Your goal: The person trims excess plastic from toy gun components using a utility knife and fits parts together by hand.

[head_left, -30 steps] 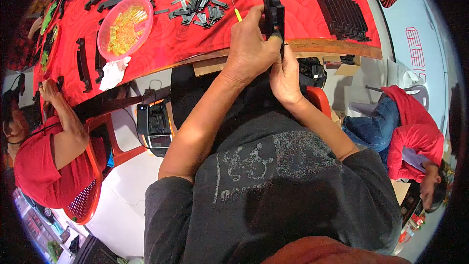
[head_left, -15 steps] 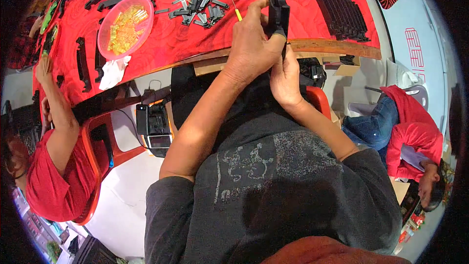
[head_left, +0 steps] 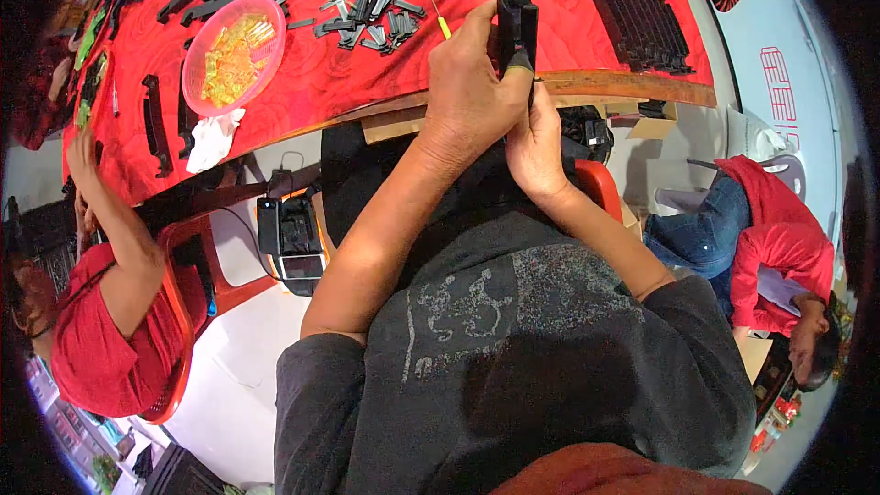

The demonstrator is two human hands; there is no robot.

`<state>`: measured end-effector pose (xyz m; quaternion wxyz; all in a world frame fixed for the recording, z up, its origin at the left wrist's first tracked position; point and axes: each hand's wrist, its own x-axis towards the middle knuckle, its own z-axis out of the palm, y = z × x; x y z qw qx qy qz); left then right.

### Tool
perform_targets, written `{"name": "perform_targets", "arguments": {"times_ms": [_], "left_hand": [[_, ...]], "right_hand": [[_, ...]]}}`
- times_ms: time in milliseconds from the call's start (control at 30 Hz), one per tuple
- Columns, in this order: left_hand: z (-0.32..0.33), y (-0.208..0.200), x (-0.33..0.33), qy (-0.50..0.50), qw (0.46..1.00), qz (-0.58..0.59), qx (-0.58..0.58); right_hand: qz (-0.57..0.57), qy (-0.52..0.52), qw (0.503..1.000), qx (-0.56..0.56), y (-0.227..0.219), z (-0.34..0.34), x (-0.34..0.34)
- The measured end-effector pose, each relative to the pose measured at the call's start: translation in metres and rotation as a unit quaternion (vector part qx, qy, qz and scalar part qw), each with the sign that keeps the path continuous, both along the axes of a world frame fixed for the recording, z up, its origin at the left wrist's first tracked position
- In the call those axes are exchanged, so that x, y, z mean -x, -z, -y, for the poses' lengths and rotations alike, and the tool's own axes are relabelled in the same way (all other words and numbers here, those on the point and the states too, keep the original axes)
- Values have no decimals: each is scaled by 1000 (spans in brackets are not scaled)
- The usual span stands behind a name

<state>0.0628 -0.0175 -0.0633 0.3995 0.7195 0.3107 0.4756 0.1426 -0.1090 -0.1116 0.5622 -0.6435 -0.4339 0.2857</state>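
Observation:
A long black plastic part [head_left: 518, 14] with notched edges stands upright in front of me at the table's edge. My left hand [head_left: 469, 87] is closed round its left side, with the thumb pressed against its lower portion. Below and to the right, my right hand [head_left: 536, 147] is closed at the part's lower end; some of its fingers are hidden behind the part and my left hand. Just left of the part, a thin tool with a yellow handle [head_left: 445, 27] lies on the red cloth. Beyond it is a pile of small black and grey strips [head_left: 371, 18].
A pink basket [head_left: 187, 73] holds yellow translucent pieces, with a crumpled white tissue [head_left: 214, 142] beside it. A row of black parts [head_left: 637, 18] lies at the right. People in red sit on both sides, the left one on an orange chair [head_left: 240, 293].
Both my hands keep their grip on the black part, which has shifted very slightly left. The person at the left has lowered an arm a little.

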Motion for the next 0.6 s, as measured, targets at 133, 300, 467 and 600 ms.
{"name": "perform_targets", "arguments": {"times_ms": [133,300,467,600], "left_hand": [[3,2,-5,-27,999,3,-34],[0,9,-8,-1,998,67,16],[2,3,-5,6,997,58,45],[4,-5,-1,9,999,34,41]], "right_hand": [[30,10,999,-1,4,-1,1],[26,26,999,-5,-8,-1,6],[157,58,984,-60,-8,-3,6],[133,60,988,-48,-8,-2,5]]}}
